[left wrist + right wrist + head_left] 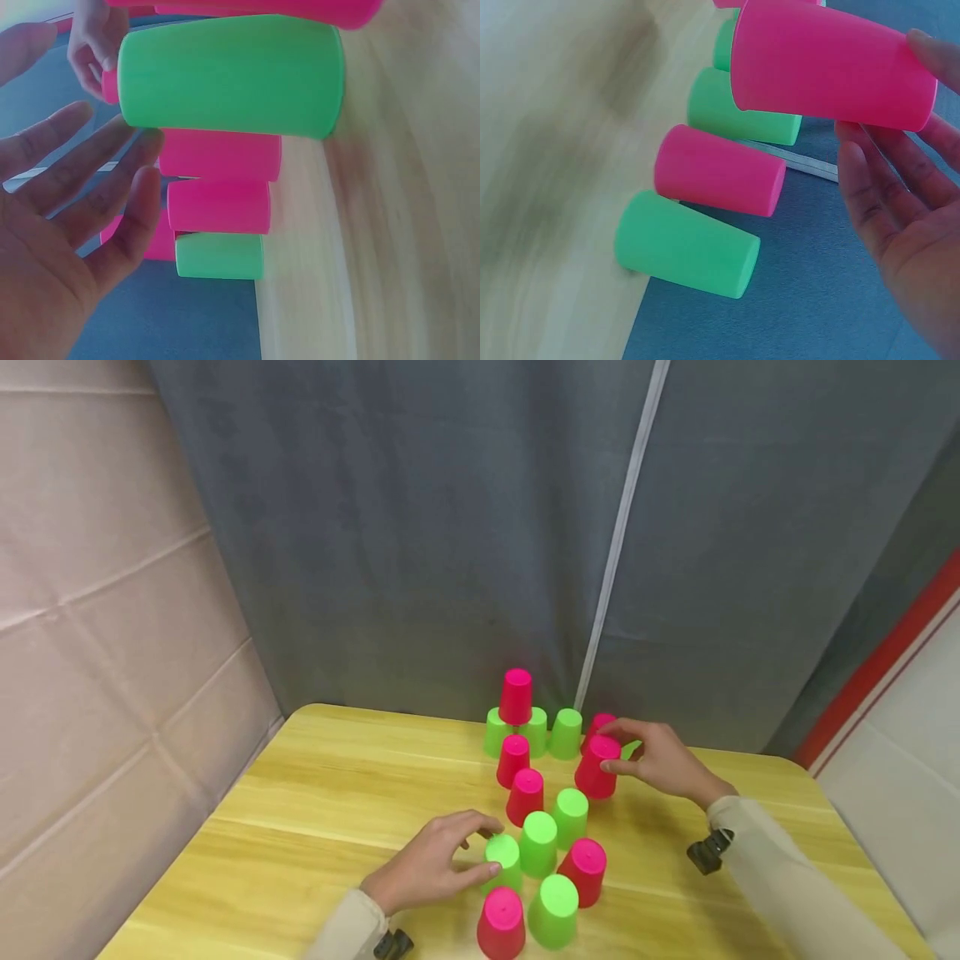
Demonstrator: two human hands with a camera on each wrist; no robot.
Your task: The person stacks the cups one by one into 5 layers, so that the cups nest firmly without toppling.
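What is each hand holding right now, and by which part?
The right hand pinches a pink cup near its upturned base. The left hand touches a green cup near its top; a closed grip cannot be told.

An upside-down green plastic cup (503, 860) stands near the front left of the cluster. An upside-down pink plastic cup (597, 766) stands tilted at the far right.
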